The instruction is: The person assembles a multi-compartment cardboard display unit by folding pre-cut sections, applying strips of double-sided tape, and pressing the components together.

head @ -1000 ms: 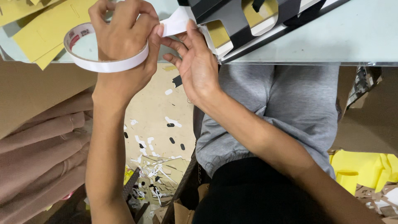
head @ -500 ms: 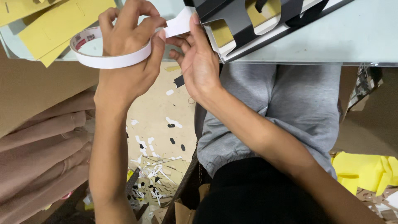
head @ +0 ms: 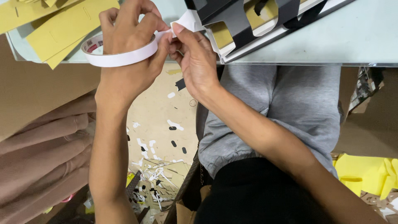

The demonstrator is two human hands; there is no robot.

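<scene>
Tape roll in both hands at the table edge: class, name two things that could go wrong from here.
1. The free tape end, pinched by the right hand, may fold back and stick to the fingers or to itself.
2. The tape roll, gripped by the left hand past the table edge, could drop among the paper scraps on the floor.

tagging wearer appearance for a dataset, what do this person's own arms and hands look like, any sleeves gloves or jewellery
Both arms are bare from the hands up to where they leave the picture: no sleeves show, and no gloves. The left hand and right hand carry no visible rings, watch or bracelets. Fingernails look short and unpainted. The forearms are slim. No tape, bandages or markings show on either arm.
</scene>
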